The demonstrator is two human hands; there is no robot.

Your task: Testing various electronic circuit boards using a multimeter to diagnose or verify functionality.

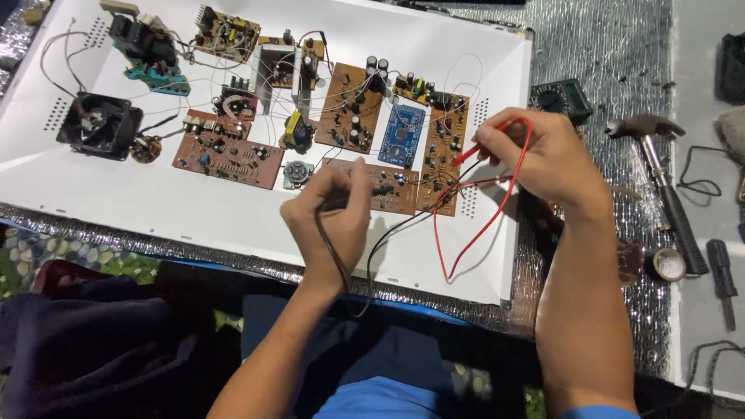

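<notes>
My left hand (332, 213) grips a black test probe (365, 194) whose tip rests on a long brown circuit board (388, 194). Its black lead (341, 268) runs down past my wrist. My right hand (543, 155) pinches a red test probe (469, 151), the tip touching a narrow brown circuit board (444, 147). The red lead (497, 217) loops over my hand and down across the white panel (155, 202). A blue circuit board (401, 134) lies just beyond the probes.
Several more brown boards, a black fan (99, 124) and loose wires cover the white panel. A multimeter (562, 98) sits on silver foil matting at the right. A hammer (660, 167), a tape roll (668, 264) and a small screwdriver (722, 279) lie farther right.
</notes>
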